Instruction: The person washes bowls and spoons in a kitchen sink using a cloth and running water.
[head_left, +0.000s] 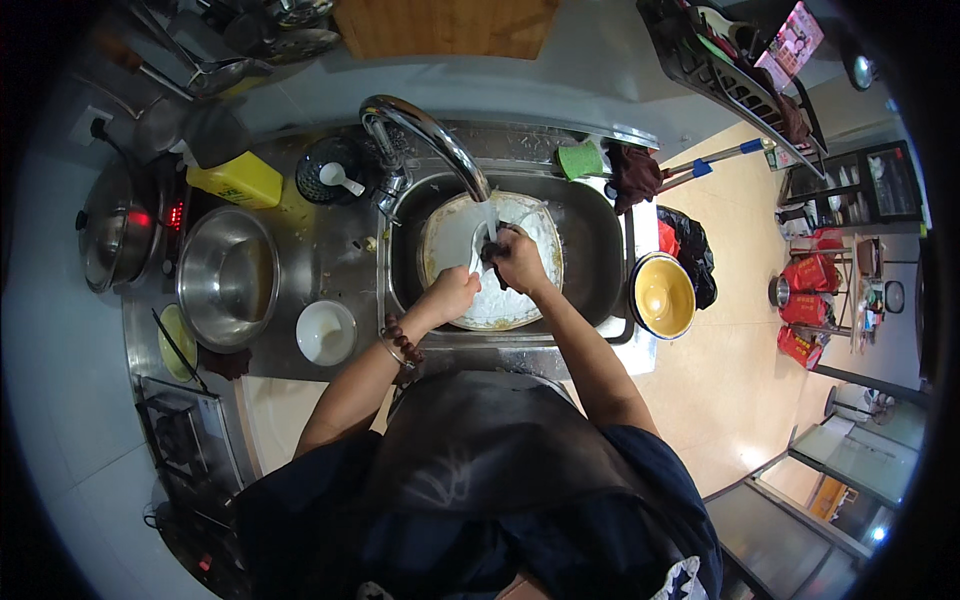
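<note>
Over the sink (592, 262), my right hand (521, 259) grips a dark, wet cloth (491, 253) under the running tap (442, 139). The stream falls onto the cloth and the fingers. My left hand (451, 292) is closed on a slim white utensil (475, 256), which looks like a spoon; its far end meets the cloth and is partly hidden by it. Beneath both hands lies a large white plate (446, 232) with a patterned rim, wet across its face. Something pale near the plate's upper right edge is too unclear to name.
Left on the counter are a steel basin (199, 277), a white bowl (326, 332), a yellow container (238, 180) and a white scoop (341, 178). A green sponge (579, 160) and brown cloth (636, 174) lie behind the sink. Yellow bowls (663, 295) stand at its right edge.
</note>
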